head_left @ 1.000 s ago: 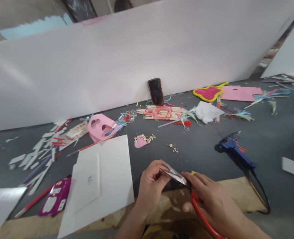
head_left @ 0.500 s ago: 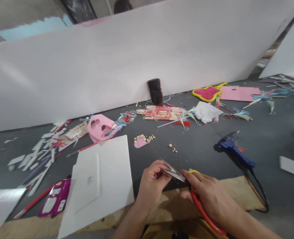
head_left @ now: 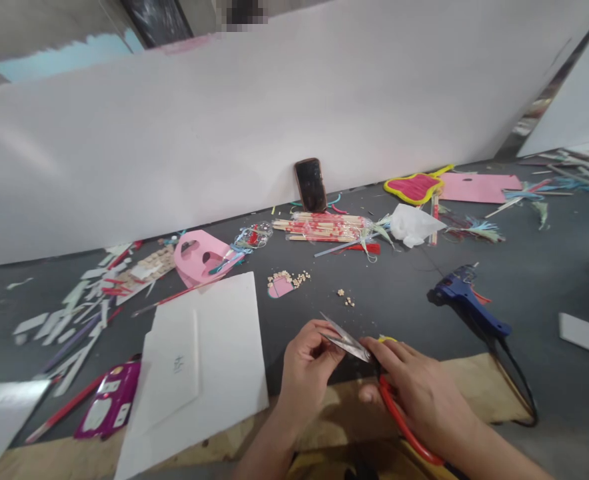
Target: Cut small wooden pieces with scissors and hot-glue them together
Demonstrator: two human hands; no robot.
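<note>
My right hand (head_left: 419, 387) grips red-handled scissors (head_left: 347, 341) whose silver blades point left and stand slightly apart. My left hand (head_left: 307, 367) is curled beside the blade tips, its thumb and fingers pinched on something too small to make out. Both hands hover low over the dark table, above a strip of brown cardboard (head_left: 479, 380) at the near edge.
A blue glue gun (head_left: 467, 300) with a black cord lies to the right. White sheets (head_left: 209, 353) lie left of my hands, small beads (head_left: 289, 277) and a pink mask (head_left: 199, 257) beyond. A phone (head_left: 310, 185) leans on the white board. Paper scraps (head_left: 84, 300) cover the left.
Hardly anything differs; my hands and the scissors have shifted very slightly up and left, still held together.
</note>
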